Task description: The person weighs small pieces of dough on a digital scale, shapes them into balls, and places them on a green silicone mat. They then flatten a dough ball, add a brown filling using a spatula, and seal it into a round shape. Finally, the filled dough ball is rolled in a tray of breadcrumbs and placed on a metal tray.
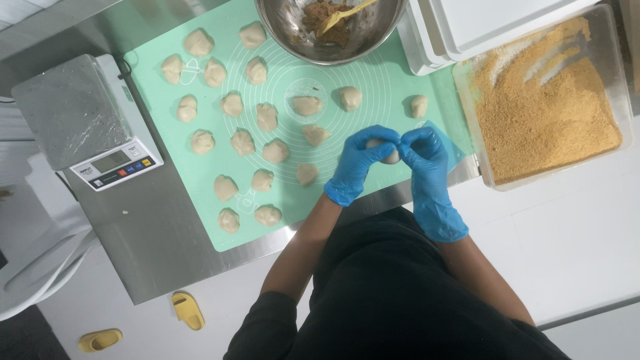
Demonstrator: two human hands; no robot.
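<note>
Head view: the blue-gloved left hand (pixel 357 162) and blue-gloved right hand (pixel 424 157) meet, each grip pinching one pale round dough ball (pixel 387 152) between them, above the mint-green silicone mat (pixel 200 167) on the steel tabletop (pixel 153 240), near other dough pieces (pixel 243 142).

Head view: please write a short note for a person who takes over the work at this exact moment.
Left hand and right hand, both in blue gloves, are closed together around one dough ball above the green mat.
About twenty other dough pieces lie spread on the mat, untouched by either hand.
The metal bowl at the top holds brown filling and a yellow spatula.
The clear tray on the right holds orange-brown crumbs; no dough piece lies in it.
A scale stands left of the mat.
Done: dough portioned. Left: all pieces on the mat.
</note>
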